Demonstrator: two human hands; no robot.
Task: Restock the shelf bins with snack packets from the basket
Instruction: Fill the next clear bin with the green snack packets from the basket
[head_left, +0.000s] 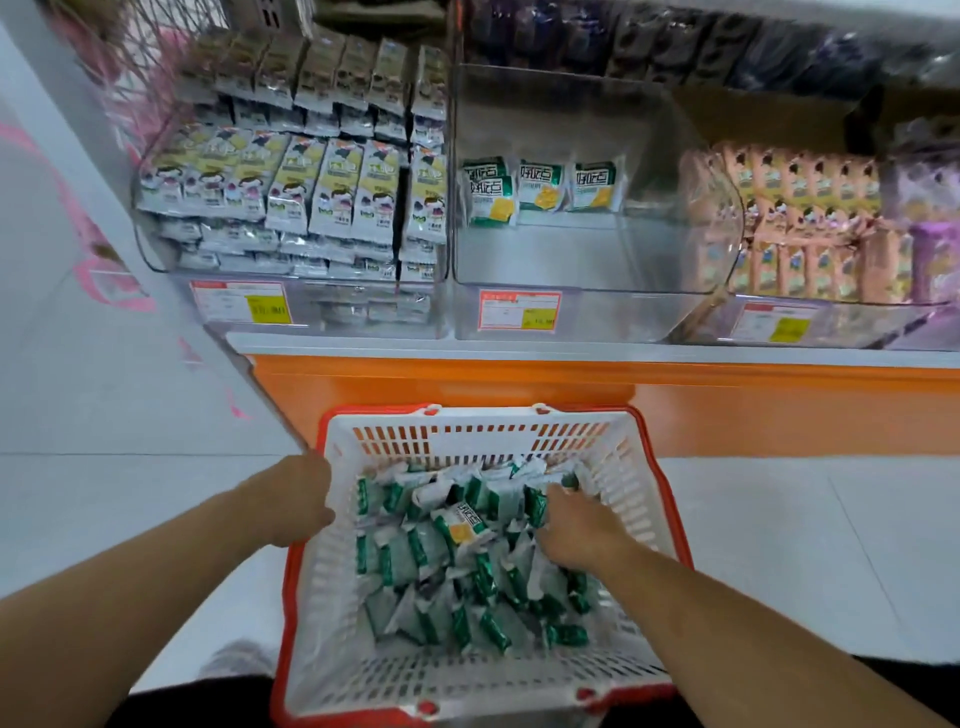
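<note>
My left hand (296, 501) grips the white, red-rimmed basket (631, 499) holding green-and-white snack packets (467, 525), while my right hand (576, 525) digs among them, fingertips buried, grasp unclear.

Single head cam, wide-angle, looking forward and down. Basket (483, 561) sits close below; shelf bins (582, 208) face it farther ahead. Edges show wide-angle bending.

Basket (631, 470): full of packets (470, 558)
Left hand (296, 501): holds basket rim
Right hand (579, 535): among packets
Middle bin (587, 299): three packets
</note>
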